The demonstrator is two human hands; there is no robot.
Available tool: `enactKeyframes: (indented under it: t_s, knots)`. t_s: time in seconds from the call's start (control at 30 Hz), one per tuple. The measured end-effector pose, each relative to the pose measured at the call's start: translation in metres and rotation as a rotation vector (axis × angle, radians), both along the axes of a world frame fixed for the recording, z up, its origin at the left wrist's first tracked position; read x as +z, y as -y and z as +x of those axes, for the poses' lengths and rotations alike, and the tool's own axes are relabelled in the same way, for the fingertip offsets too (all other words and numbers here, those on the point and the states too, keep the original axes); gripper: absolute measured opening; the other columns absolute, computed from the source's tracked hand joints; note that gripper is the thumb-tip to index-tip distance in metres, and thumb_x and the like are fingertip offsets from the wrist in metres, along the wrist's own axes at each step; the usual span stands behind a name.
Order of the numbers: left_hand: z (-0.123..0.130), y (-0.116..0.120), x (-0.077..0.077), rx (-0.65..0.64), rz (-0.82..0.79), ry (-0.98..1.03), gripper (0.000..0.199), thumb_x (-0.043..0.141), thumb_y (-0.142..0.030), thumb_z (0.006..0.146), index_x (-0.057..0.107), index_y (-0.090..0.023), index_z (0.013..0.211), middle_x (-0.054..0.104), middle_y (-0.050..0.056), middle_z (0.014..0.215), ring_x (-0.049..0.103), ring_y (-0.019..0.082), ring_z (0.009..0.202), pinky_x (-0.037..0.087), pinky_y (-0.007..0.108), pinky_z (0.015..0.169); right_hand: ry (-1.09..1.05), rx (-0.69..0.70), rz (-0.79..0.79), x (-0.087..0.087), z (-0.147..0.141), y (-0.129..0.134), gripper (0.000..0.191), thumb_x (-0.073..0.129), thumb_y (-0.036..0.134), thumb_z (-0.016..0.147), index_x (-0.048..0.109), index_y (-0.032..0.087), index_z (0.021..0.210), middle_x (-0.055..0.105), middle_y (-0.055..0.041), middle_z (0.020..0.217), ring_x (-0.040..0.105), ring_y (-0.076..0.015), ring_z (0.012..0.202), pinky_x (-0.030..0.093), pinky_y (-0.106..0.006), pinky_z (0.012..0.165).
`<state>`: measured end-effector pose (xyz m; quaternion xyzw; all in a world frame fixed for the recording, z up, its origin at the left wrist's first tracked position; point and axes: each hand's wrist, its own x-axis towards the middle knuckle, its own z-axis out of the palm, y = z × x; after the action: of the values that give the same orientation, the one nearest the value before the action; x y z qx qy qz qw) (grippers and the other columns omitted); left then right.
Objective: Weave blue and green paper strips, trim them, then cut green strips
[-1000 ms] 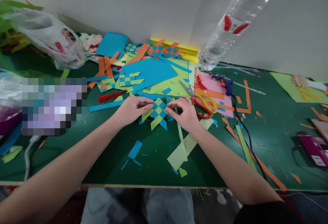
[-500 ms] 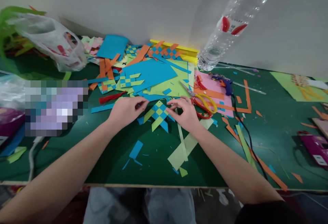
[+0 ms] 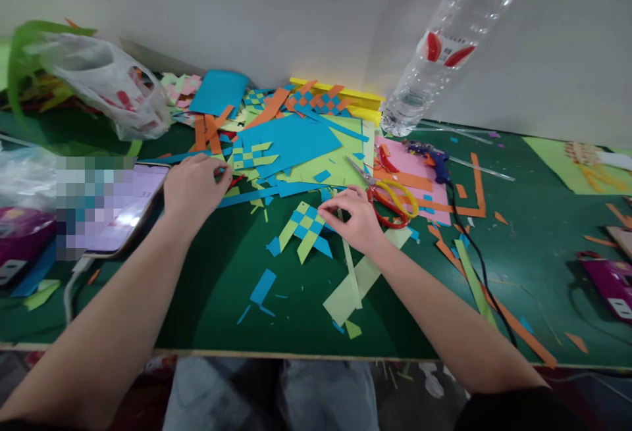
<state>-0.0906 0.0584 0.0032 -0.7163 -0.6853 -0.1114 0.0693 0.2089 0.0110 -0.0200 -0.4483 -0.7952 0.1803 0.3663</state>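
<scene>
A woven blue and green paper fish (image 3: 307,227) lies on the green table, with a small hole at its top corner. My right hand (image 3: 356,219) pinches its right corner between thumb and index finger. To the left, my left hand (image 3: 195,187) has curled fingers closed over a red tassel (image 3: 237,181). Most of the tassel is hidden beneath the hand; only its right end shows. Red-and-yellow-handled scissors (image 3: 395,202) lie just beyond my right hand. A pale green paper strip (image 3: 351,276) runs beneath that hand.
Blue paper sheets (image 3: 291,138) and several woven pieces are heaped toward the wall. A plastic bottle (image 3: 419,82) stands behind. A glue gun (image 3: 435,162) trails its black cord (image 3: 476,256) across the right side. A phone (image 3: 141,204) with a cable lies at left.
My left hand has moved left, away from the paper fish and onto the red tassel. The fish has turned slightly and shifted toward me; my right hand stays at its right corner.
</scene>
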Motion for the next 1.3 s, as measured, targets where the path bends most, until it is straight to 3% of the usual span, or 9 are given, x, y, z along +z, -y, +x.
enactKeyframes:
  t_s: [0.37, 0.63, 0.8, 0.93, 1.1, 1.3]
  knots:
    - [-0.007, -0.005, 0.001, -0.050, -0.111, 0.127, 0.036, 0.053, -0.050, 0.088, 0.072, -0.019, 0.090, 0.068, 0.006, 0.095, 0.058, 0.021, 0.080, 0.035, 0.030, 0.061, 0.016, -0.045, 0.001, 0.002, 0.000, 0.001, 0.027, 0.054, 0.036, 0.092, 0.063, 0.024, 0.069, 0.068, 0.0012, 0.069, 0.062, -0.0172, 0.074, 0.034, -0.045, 0.104]
    - [-0.009, -0.007, 0.000, -0.091, -0.108, 0.141, 0.026, 0.060, -0.044, 0.085, 0.071, -0.020, 0.084, 0.068, 0.003, 0.089, 0.056, 0.018, 0.075, 0.035, 0.029, 0.061, 0.017, -0.053, 0.006, 0.000, 0.000, 0.000, 0.028, 0.054, 0.035, 0.092, 0.063, 0.024, 0.068, 0.068, 0.0015, 0.070, 0.062, -0.0170, 0.074, 0.034, -0.045, 0.104]
    - [-0.002, -0.003, 0.004, -0.056, -0.055, 0.108, 0.036, 0.055, -0.052, 0.086, 0.067, -0.018, 0.083, 0.069, 0.008, 0.093, 0.060, 0.024, 0.087, 0.039, 0.033, 0.070, 0.013, -0.055, 0.009, 0.000, 0.000, 0.000, 0.028, 0.054, 0.034, 0.092, 0.063, 0.024, 0.068, 0.068, 0.0013, 0.070, 0.061, -0.0167, 0.074, 0.035, -0.045, 0.103]
    - [0.001, 0.000, 0.003, -0.015, 0.008, 0.093, 0.035, 0.047, -0.045, 0.091, 0.067, -0.016, 0.089, 0.069, 0.011, 0.101, 0.059, 0.028, 0.100, 0.039, 0.038, 0.082, 0.013, -0.055, 0.013, -0.001, 0.001, 0.000, 0.028, 0.053, 0.034, 0.092, 0.063, 0.024, 0.068, 0.069, 0.0010, 0.070, 0.061, -0.0171, 0.073, 0.035, -0.045, 0.103]
    - [0.001, -0.003, 0.001, 0.047, 0.045, 0.105, 0.030, 0.045, -0.036, 0.092, 0.066, -0.017, 0.100, 0.067, 0.012, 0.108, 0.057, 0.029, 0.103, 0.039, 0.039, 0.083, 0.011, -0.052, 0.020, -0.001, -0.001, 0.000, 0.027, 0.053, 0.034, 0.092, 0.063, 0.024, 0.068, 0.068, 0.0013, 0.069, 0.061, -0.0171, 0.073, 0.035, -0.046, 0.103]
    - [0.013, -0.012, 0.012, -0.058, 0.037, 0.114, 0.033, 0.044, -0.035, 0.093, 0.067, -0.016, 0.107, 0.066, 0.012, 0.113, 0.054, 0.031, 0.112, 0.039, 0.043, 0.089, 0.004, -0.049, 0.010, 0.001, -0.002, 0.001, 0.026, 0.054, 0.032, 0.091, 0.062, 0.024, 0.068, 0.066, 0.0012, 0.067, 0.061, -0.0172, 0.073, 0.035, -0.047, 0.105]
